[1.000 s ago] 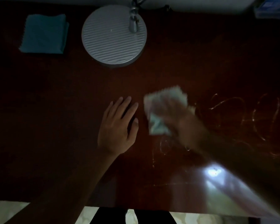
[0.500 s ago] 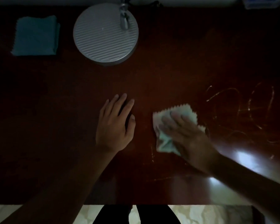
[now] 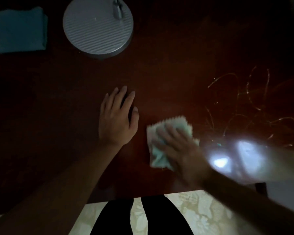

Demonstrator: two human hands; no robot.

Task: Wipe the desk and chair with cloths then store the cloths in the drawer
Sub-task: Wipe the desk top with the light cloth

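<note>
The dark red-brown desk [image 3: 168, 68] fills the dim view. My right hand [image 3: 182, 148] presses a pale crumpled cloth [image 3: 157, 155] flat onto the desk near the front edge; both are blurred by motion. My left hand [image 3: 116, 116] lies flat on the desk just left of the cloth, fingers spread, holding nothing. A second, teal cloth [image 3: 20, 29] lies folded at the far left back of the desk. Neither the chair nor the drawer is in view.
A round grey ribbed lamp base [image 3: 97, 26] with its stem stands at the back, right of the teal cloth. Shiny scratch-like streaks [image 3: 244, 102] and a bright light reflection [image 3: 219, 161] mark the desk's right side. Below the front edge show pale patterned floor [image 3: 202, 216] and my dark-clothed legs [image 3: 115, 219].
My right hand has swept the pale cloth toward me and slightly right across the desk. The left hand has stayed flat in place. The view has tilted down, showing more floor.
</note>
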